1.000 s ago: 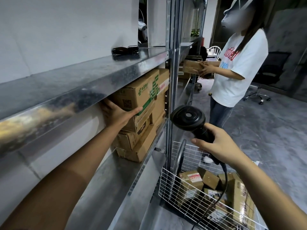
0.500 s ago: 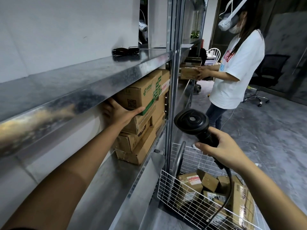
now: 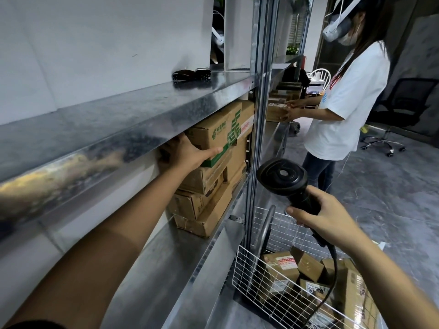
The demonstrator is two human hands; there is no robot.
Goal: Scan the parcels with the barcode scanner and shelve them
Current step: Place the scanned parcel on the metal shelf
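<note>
Head view: the left hand [image 3: 183,153] reaches under the upper metal shelf [image 3: 133,119] and lies against the near end of the top parcel [image 3: 221,134], a brown carton with green print; its grip is spread, thumb stretched along the carton's front edge, the other fingers partly hidden behind the shelf lip; this top parcel sits on a stack of cartons [image 3: 204,198] that stands on the lower shelf [image 3: 171,262], close against the upright post [image 3: 257,115]; the right hand [image 3: 325,219] is wrapped round the handle of the black barcode scanner [image 3: 282,178], grip pinching it with curled fingers, the scanner's round head tilted up and toward the shelving, apart from any parcel; its black cable [image 3: 332,264] drops from the handle down over the wire basket [image 3: 266,288]; the basket stands just beside the foot of the shelving and holds several more brown parcels [image 3: 285,264], some with white labels; farther along the racking a second person in a white T-shirt [image 3: 346,103] stands with both hands on a carton; a small dark object [image 3: 191,74] lies on the upper shelf near the wall; an office chair [image 3: 403,108] stands on the grey floor behind.
</note>
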